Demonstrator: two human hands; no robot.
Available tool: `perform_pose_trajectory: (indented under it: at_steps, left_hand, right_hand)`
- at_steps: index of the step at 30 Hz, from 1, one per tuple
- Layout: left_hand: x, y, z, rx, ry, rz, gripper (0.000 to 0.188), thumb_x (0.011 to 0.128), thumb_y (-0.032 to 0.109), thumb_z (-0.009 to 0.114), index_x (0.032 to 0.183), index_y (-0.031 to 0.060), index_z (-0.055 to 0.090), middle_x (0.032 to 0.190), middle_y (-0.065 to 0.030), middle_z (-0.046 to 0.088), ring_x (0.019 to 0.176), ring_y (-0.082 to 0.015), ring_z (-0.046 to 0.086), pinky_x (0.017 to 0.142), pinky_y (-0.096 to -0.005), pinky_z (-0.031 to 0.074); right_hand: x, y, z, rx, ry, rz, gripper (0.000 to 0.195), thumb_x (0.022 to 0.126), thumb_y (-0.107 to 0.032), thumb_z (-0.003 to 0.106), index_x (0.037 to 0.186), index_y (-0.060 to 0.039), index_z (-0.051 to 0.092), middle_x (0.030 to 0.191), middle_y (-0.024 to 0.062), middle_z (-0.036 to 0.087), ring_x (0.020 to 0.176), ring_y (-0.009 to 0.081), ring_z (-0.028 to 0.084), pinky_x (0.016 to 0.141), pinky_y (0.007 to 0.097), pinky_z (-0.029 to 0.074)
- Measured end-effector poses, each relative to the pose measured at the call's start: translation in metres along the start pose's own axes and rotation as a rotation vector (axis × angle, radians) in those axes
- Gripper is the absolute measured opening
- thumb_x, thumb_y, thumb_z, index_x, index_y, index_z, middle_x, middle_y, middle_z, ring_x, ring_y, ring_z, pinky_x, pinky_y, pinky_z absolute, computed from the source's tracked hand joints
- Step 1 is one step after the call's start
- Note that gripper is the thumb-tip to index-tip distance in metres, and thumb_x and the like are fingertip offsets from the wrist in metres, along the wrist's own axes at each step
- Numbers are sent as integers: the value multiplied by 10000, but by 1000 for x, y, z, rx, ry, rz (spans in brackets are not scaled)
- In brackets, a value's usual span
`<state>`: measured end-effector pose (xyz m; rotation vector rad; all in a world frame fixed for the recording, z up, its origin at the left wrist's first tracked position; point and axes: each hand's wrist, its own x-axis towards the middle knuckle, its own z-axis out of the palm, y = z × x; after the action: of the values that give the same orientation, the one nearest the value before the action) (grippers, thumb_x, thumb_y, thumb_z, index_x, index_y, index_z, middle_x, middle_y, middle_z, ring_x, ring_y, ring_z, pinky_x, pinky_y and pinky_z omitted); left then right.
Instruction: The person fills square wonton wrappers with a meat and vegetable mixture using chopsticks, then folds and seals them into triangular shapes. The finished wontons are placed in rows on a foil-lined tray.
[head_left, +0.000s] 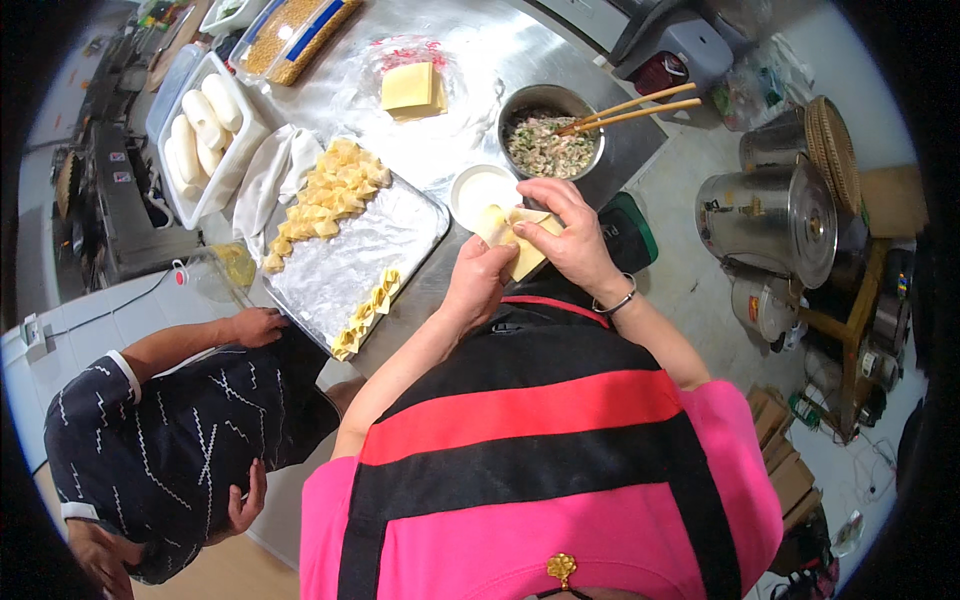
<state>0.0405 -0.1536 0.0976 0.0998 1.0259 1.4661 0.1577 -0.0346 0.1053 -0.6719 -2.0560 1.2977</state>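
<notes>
My left hand and my right hand hold yellow dough wrappers between them, over the table's near edge. The topmost wrapper is partly folded; the fingers hide its middle. Just beyond sits a small white bowl of white stuff. Behind my right hand stands a steel bowl of minced filling with chopped greens, a pair of chopsticks resting in it. On the left, a floured tray carries rows of folded dumplings and a shorter row along its near side.
A stack of square wrappers lies on the floured steel table. A white tub of long white dough rolls, a cloth and a lidded box stand at the left. Another person is beside the tray. Large pots stand right.
</notes>
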Motion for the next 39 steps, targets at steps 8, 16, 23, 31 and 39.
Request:
perform_pose_trajectory:
  at_steps: [8, 16, 23, 31, 39]
  left_hand:
    - [14, 1, -8, 148, 142, -67, 194, 888, 55, 534, 1073, 6, 570, 907, -24, 615, 718, -96, 555, 614, -241, 437]
    - [28, 11, -29, -188, 209, 23, 147, 952, 208, 535, 1002, 81, 592, 827, 40, 584, 663, -37, 492, 553, -203, 366]
    - [12, 16, -32, -119, 233, 196, 253, 983, 155, 465, 1171, 16, 563, 945, -19, 650, 705, -47, 554, 547, -191, 382]
    - [5, 11, -58, -226, 232, 220, 297, 991, 148, 468, 1248, 9, 517, 1090, -66, 640, 874, -89, 619, 598, -198, 419]
    - [4, -9, -113, -251, 351, 28, 260, 992, 142, 463, 1158, -23, 576, 1077, -113, 642, 962, -191, 641, 812, -285, 518]
  right_hand:
    - [14, 13, 16, -327, -114, -165, 175, 781, -43, 675, 948, -1, 650, 897, 124, 637, 894, 291, 611, 824, 398, 478]
    - [18, 8, 47, -465, -187, -331, 351, 794, 13, 618, 1145, 29, 618, 1186, 167, 586, 1146, 357, 541, 987, 451, 413]
    - [9, 22, 48, -15, -8, 301, 285, 903, -99, 620, 1168, 7, 598, 1182, 122, 600, 1077, 233, 580, 923, 331, 454]
    - [19, 27, 84, 662, -81, 745, 239, 935, -150, 614, 1086, 34, 617, 975, 62, 652, 848, 109, 610, 741, 246, 502]
    - [55, 92, -15, -157, 219, 649, 275, 923, -256, 641, 1057, -17, 629, 929, 21, 648, 793, 84, 596, 632, 224, 488]
